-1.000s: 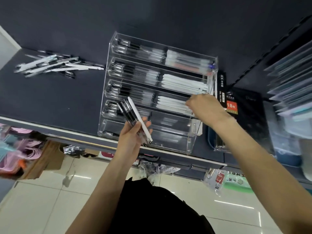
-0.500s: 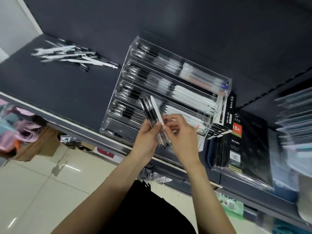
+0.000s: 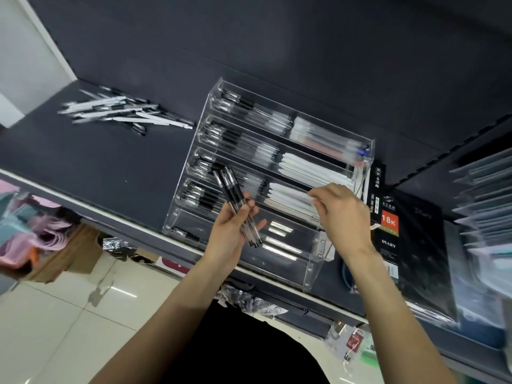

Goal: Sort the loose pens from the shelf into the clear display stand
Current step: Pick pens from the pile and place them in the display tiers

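Half a second ago both hands met over the bundle; now the right hand (image 3: 339,210) has gone right to the white pens (image 3: 293,196) in the fourth tier of the clear display stand (image 3: 310,270), and the white pen is gone from the bundle. Its fingertips are curled at the ends of those pens; whether they pinch one I cannot tell. The left hand (image 3: 231,231) holds a bundle of black-capped pens (image 3: 238,209) upright in a closed grip, in front of the stand's left half. On the dark shelf (image 3: 91,167), well to the far left of the stand, lies the loose pile of pens (image 3: 122,113). A black diary pack (image 3: 399,234) stands just right of the stand.
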### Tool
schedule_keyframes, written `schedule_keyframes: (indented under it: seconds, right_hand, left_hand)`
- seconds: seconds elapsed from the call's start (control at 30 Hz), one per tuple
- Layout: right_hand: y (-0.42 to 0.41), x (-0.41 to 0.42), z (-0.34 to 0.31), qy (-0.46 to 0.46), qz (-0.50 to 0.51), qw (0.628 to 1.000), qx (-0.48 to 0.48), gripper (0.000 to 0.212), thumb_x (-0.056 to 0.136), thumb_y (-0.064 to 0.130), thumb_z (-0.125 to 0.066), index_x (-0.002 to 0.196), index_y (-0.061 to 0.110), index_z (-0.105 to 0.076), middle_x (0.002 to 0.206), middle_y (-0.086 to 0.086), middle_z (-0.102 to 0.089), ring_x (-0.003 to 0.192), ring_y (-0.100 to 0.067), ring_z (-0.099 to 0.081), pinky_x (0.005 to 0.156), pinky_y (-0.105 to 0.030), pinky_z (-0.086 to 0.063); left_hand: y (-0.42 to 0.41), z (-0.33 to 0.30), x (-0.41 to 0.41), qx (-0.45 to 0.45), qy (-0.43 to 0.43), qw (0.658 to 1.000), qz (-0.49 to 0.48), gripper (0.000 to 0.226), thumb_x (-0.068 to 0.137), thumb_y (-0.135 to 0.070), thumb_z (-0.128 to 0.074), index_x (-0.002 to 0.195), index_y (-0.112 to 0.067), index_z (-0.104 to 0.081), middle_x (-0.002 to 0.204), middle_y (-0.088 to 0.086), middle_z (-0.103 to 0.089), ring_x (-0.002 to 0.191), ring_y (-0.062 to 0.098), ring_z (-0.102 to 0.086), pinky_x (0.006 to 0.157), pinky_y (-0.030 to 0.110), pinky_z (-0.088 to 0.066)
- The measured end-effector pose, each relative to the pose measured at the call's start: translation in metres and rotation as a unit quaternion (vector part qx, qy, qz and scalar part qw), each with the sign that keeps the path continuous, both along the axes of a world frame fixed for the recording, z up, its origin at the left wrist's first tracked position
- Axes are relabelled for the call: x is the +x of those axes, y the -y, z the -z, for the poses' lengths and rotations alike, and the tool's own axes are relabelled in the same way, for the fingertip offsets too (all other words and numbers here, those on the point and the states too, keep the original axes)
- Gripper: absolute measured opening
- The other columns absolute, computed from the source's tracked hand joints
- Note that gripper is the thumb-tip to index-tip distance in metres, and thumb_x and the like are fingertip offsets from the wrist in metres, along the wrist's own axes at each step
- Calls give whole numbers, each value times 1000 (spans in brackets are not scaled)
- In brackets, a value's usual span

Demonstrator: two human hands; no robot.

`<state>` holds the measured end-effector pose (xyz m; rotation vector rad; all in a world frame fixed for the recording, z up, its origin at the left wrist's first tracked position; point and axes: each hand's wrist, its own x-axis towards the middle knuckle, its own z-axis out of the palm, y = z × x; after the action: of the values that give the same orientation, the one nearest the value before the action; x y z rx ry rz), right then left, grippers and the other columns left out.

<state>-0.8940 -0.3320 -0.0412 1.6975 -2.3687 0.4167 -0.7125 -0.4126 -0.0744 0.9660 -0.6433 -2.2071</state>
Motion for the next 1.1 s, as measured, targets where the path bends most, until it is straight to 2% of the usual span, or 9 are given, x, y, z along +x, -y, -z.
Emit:
schedule_keyframes:
  seconds: [0.13, 0.2, 0.27, 0.33, 0.47, 0.63, 0.77, 0.93, 1.1]
  right_hand:
    - [7, -3, 15, -81, 5, 994, 77, 28, 59, 1, -84, 77, 17, -70, 69, 2, -65, 61, -18, -62, 42, -26, -49]
    - [7, -5, 18, -100, 14, 990, 97, 30, 55, 0, -85, 74, 18, -70, 65, 3, -63, 57, -17, -60, 39, -23, -45]
    - [6, -5, 18, -108, 16, 989, 99, 31, 53, -3, -84, 73, 18, -72, 63, 2, -63, 54, -18, -59, 39, -22, -42]
    - [6, -4, 17, -112, 15, 988, 103, 32, 51, -8, -82, 70, 16, -72, 63, 0, -62, 53, -19, -57, 40, -22, -40]
    - [6, 6, 21, -103, 49, 989, 96, 26, 55, -3, -82, 68, 15, -70, 66, 0, -61, 58, -18, -59, 45, -22, -43]
    - [-10, 32, 9, 86, 73, 992, -54, 17, 86, 8, -62, 100, 11, -70, 97, -3, -68, 84, -19, -63, 77, -33, -54]
    - [-14, 74, -9, 272, 34, 958, -83, 14, 87, 16, -64, 101, 17, -68, 91, 6, -68, 78, -6, -61, 75, -22, -49]
    - [-7, 93, -2, 356, 38, 934, -15, 18, 84, 22, -69, 100, 22, -62, 89, 10, -68, 77, 0, -63, 72, -13, -50]
    - [-10, 91, -1, 459, 60, 886, -29, 18, 81, 12, -72, 95, 18, -63, 84, 11, -67, 78, 2, -62, 70, -6, -45]
  left_hand:
    - [2, -3, -1, -6, 25, 1000, 5, 29, 99, -5, -41, 118, -16, -59, 106, 11, -53, 92, 14, -53, 79, 36, -58]
    - [2, -5, 0, -3, 27, 1000, 10, 29, 99, -5, -41, 120, -15, -59, 132, 24, -47, 97, 15, -53, 80, 37, -58]
    - [2, -5, 2, 3, 18, 1000, 16, 28, 99, -6, -41, 117, -15, -60, 147, 21, -36, 109, 20, -51, 81, 37, -58]
    - [2, -4, 3, 11, 2, 1000, 21, 28, 99, -5, -40, 115, -15, -61, 138, 18, -47, 114, 24, -52, 80, 38, -58]
    - [3, -3, 3, 23, -22, 999, 28, 29, 98, -5, -41, 117, -12, -62, 95, 0, -57, 89, 13, -57, 81, 40, -58]
    - [1, -4, 3, 30, -52, 998, 29, 28, 98, -7, -41, 117, -12, -60, 111, 2, -64, 110, 21, -60, 85, 39, -57]
    - [-5, -7, 1, 19, -60, 997, 40, 27, 98, -8, -41, 116, -14, -61, 115, -1, -67, 109, 19, -63, 79, 35, -58]
    - [-19, -11, -3, -13, -75, 994, 74, 28, 97, -6, -40, 114, -14, -61, 101, -1, -72, 92, 15, -68, 80, 31, -57]
    - [-24, -11, 0, 2, -69, 994, 85, 31, 99, -7, -40, 122, -13, -58, 119, 3, -66, 99, 17, -65, 79, 32, -57]
